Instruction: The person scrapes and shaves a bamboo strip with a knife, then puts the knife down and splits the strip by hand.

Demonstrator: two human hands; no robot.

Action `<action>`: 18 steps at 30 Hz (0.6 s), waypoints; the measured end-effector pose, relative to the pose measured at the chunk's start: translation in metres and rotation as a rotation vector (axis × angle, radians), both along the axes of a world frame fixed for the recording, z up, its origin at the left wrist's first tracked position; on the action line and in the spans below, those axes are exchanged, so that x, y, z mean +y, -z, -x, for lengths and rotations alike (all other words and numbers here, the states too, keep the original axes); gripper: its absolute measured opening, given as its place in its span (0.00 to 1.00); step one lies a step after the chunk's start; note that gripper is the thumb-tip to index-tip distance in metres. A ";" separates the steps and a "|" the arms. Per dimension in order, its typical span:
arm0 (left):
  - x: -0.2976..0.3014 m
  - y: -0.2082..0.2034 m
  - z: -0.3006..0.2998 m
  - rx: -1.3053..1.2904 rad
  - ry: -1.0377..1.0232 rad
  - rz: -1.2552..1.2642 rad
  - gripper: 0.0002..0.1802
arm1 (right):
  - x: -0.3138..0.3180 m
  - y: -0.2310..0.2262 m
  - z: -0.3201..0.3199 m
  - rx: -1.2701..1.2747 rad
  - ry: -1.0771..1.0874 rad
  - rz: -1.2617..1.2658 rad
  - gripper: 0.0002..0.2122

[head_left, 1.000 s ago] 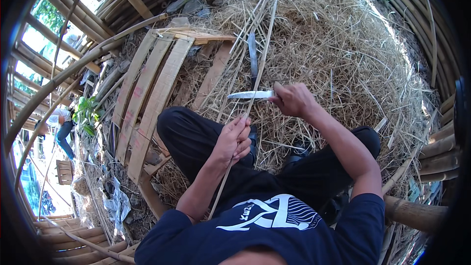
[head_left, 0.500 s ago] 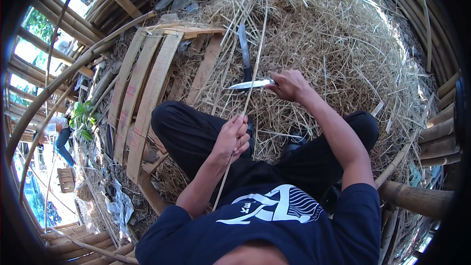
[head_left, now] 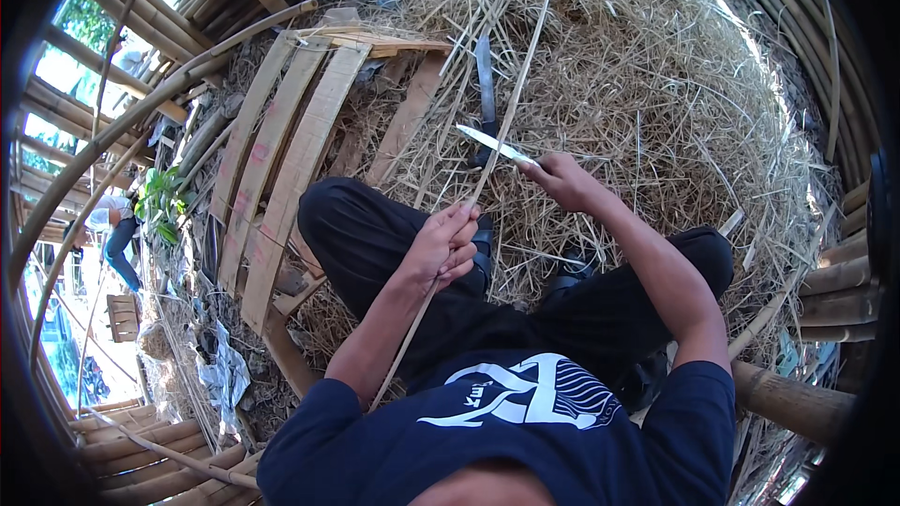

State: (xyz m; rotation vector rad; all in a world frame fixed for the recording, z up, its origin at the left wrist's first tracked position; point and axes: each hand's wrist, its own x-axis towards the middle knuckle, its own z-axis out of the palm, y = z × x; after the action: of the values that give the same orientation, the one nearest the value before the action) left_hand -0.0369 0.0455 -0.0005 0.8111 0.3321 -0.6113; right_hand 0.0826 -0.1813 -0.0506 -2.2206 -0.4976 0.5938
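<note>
Closed around a long thin bamboo strip (head_left: 527, 61), my left hand (head_left: 443, 245) rests above my bent left knee. The strip slants from beside my torso up and away over the straw. In my right hand (head_left: 562, 183) is a knife (head_left: 482, 138), its pale blade pointing left and away. That blade crosses the strip beyond my left hand; whether the two touch, I cannot tell. A machete (head_left: 485, 84) with a dark handle lies on the straw just past the knife, partly covered by the strips around it.
Several other thin strips (head_left: 469, 33) lie near the machete. Dry straw (head_left: 647, 84) covers the ground ahead. A slatted wooden pallet (head_left: 305, 159) leans at left. Bamboo poles (head_left: 792, 398) stand around me. Beyond the left railing, a person (head_left: 117, 234) is bent over.
The knife has tilted, its tip now angled farther away from me, and my right hand has come slightly nearer. The strip's near end has swung left. The view has shifted a little.
</note>
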 end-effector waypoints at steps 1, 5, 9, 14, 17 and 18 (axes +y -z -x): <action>-0.004 0.002 -0.001 -0.002 0.009 -0.042 0.11 | 0.001 0.001 0.003 -0.007 0.004 0.002 0.27; -0.013 -0.001 0.002 -0.008 -0.005 -0.044 0.10 | 0.004 0.006 0.010 -0.380 0.068 0.027 0.19; -0.014 0.001 0.004 0.010 -0.007 -0.040 0.10 | 0.003 0.011 0.003 -0.493 0.058 0.144 0.19; -0.019 -0.001 0.008 0.021 0.004 -0.033 0.10 | -0.009 0.015 -0.017 -0.558 0.056 0.226 0.26; -0.020 0.000 0.014 0.037 -0.011 -0.028 0.10 | -0.006 0.014 -0.015 -0.538 0.062 0.258 0.27; -0.018 0.002 0.016 0.056 -0.021 -0.023 0.10 | -0.008 0.014 -0.016 -0.511 0.036 0.213 0.27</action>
State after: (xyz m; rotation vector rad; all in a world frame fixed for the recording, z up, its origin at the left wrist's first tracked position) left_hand -0.0525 0.0276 -0.0022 0.8130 0.3988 -0.6120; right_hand 0.0987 -0.1896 -0.0646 -2.5838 -0.6728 0.0500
